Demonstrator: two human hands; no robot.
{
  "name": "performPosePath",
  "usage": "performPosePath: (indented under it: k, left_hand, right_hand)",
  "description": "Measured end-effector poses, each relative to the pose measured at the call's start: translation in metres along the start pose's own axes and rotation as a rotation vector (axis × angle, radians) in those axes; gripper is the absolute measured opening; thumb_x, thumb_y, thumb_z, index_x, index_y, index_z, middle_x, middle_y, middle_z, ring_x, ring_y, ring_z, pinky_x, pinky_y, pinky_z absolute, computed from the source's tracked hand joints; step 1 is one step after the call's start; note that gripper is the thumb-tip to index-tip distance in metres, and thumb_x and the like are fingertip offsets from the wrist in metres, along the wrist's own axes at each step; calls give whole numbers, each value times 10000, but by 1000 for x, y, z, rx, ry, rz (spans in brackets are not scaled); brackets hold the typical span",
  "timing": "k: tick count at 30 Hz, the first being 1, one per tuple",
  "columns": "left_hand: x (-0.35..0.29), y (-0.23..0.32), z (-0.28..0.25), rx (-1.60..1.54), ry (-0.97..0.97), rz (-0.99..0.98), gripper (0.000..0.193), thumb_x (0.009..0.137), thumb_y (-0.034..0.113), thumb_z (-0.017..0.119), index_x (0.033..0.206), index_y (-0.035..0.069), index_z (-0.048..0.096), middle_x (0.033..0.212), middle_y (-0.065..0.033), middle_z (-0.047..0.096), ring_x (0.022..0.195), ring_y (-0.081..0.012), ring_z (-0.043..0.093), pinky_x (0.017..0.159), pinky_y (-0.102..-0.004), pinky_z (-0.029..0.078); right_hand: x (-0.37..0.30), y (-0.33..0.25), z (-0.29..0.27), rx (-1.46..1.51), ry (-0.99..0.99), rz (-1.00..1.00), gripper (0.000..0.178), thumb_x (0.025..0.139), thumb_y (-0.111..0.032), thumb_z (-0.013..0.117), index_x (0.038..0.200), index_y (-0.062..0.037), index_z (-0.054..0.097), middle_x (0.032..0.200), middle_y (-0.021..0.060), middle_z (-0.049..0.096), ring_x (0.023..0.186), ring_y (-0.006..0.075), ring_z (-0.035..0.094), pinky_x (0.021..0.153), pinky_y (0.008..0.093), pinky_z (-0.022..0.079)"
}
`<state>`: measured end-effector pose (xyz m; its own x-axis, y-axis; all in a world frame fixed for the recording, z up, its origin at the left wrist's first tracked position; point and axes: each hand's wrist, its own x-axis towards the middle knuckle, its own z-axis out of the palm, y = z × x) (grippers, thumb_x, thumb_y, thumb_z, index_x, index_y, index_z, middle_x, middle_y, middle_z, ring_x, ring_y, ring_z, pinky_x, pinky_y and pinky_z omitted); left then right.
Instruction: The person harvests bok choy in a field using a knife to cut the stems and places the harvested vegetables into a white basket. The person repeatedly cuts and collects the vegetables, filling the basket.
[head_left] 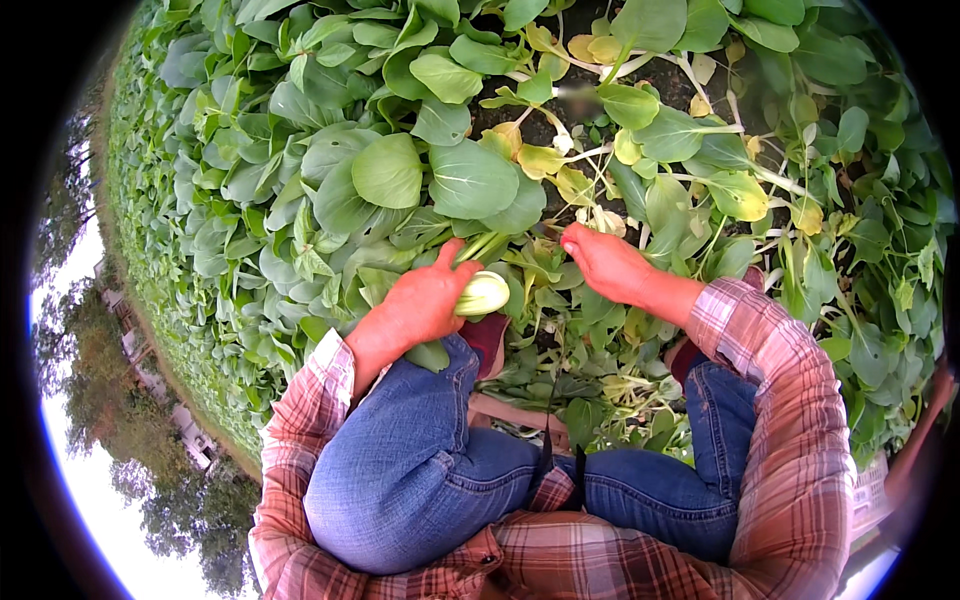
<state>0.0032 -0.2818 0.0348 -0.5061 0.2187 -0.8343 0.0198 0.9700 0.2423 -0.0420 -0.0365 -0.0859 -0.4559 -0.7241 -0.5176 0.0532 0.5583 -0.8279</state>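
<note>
My left hand (420,298) is closed around a bok choy (484,294), its pale, rounded base pointing toward the middle of the view. The index finger stretches out along the green stalks, and leaves show above and below the hand. To its right, my right hand (615,268) is curled shut, its fingertips beside pale stems and yellowed leaves. Whatever those fingers hold is hidden or too small to make out. Broad green leaves (472,181) of standing bok choy lie just beyond both hands.
Dense leafy plants (240,170) fill the left and far side. Yellowed leaves (740,196) and pale stalks lie over dark soil at the upper right. Trimmed leaves (625,390) litter the ground between my bent legs. A pale slatted crate (870,495) stands at the lower right.
</note>
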Motion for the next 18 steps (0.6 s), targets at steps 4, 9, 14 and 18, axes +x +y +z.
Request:
performPosePath:
  k: [4,9,14,18]
  left_hand:
    - [-1,3,6,66,-9,20,677,615,130,753,1238,108,491,1366,-158,373,895,-350,629,757,-419,535]
    - [1,2,13,85,34,33,670,618,133,748,1235,82,492,1328,-150,399,851,-338,637,732,-419,536]
    - [0,1,18,83,42,18,663,616,129,744,1229,72,497,1302,-135,415,831,-335,637,716,-418,536]
    - [2,2,18,55,37,23,672,608,126,743,1231,74,497,1304,-118,418,852,-331,634,734,-414,534]
  right_hand:
    - [22,-5,13,-36,-9,45,220,954,-176,381,1023,23,443,841,263,598,794,430,587,716,499,451]
    - [33,1,30,-43,2,52,219,950,-164,408,1031,38,424,833,274,601,807,429,597,705,486,464]
    - [37,-1,36,-30,-21,91,232,820,-26,448,1040,47,450,923,278,622,872,422,614,746,479,488]
    - [53,3,45,-122,33,59,256,813,-41,470,1056,38,479,914,259,634,838,411,628,719,475,501]
